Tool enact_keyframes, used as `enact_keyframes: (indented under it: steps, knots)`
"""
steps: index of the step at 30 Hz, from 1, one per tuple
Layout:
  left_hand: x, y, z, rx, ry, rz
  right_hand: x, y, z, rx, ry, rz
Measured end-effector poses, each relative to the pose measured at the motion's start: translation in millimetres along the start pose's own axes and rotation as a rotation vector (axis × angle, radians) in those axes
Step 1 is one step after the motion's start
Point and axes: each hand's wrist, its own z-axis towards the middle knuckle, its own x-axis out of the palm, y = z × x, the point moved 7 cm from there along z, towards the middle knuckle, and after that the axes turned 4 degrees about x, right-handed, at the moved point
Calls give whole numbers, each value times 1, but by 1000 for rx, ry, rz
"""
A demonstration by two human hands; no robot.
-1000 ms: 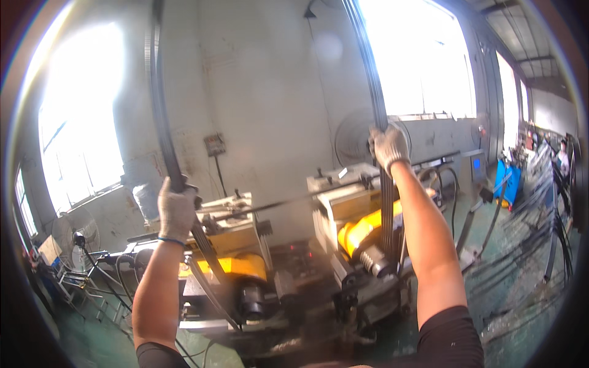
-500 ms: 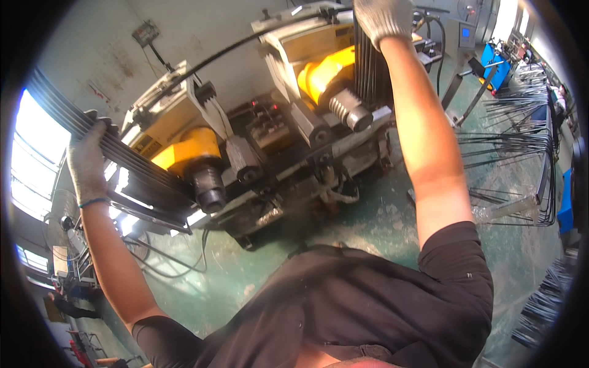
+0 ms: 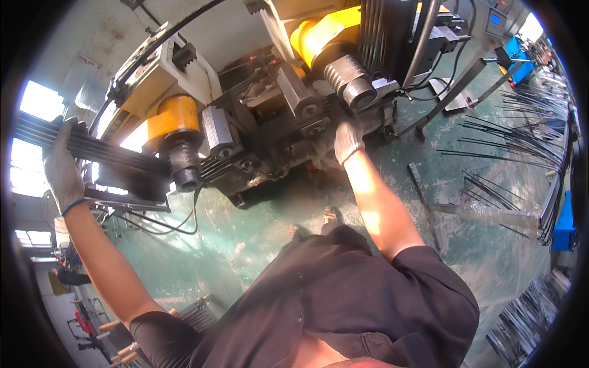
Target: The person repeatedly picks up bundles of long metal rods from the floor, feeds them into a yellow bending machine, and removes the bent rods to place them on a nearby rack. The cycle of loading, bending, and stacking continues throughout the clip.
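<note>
My left hand (image 3: pixel 64 172), in a pale work glove, is closed around a bundle of long dark metal rods (image 3: pixel 119 153) at the left. The rods run from the left rim toward the left ribbed metal cylinder (image 3: pixel 184 165) of a bending machine, beneath its yellow arm (image 3: pixel 175 122). My right hand (image 3: pixel 350 138), gloved too, reaches to the machine's front just below the right ribbed cylinder (image 3: pixel 351 81). Its fingers are lost against the dark metal, so their grip does not show. More upright rods (image 3: pixel 374 30) stand by the right yellow arm (image 3: pixel 322 34).
Black cables (image 3: pixel 178 232) hang below the machine's left end. A metal rack (image 3: pixel 485 213) at the right bears many thin dark rods, and a pile of metal pieces (image 3: pixel 527 319) lies behind it. A slanted post (image 3: pixel 451 92) stands right of the machine. My shoes (image 3: pixel 331 214) are on the green floor.
My right hand has come down from the upright rods at the top to the machine's front. My left hand remains on the rod bundle, slightly lower and farther left; the whole view has shifted.
</note>
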Motion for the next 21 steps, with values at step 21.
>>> enact_keyframes:
  steps: [21]
  knots:
    - [-68, 13, -103, 401, 77, 574, -33, -2, -39, 215, -212, -51]
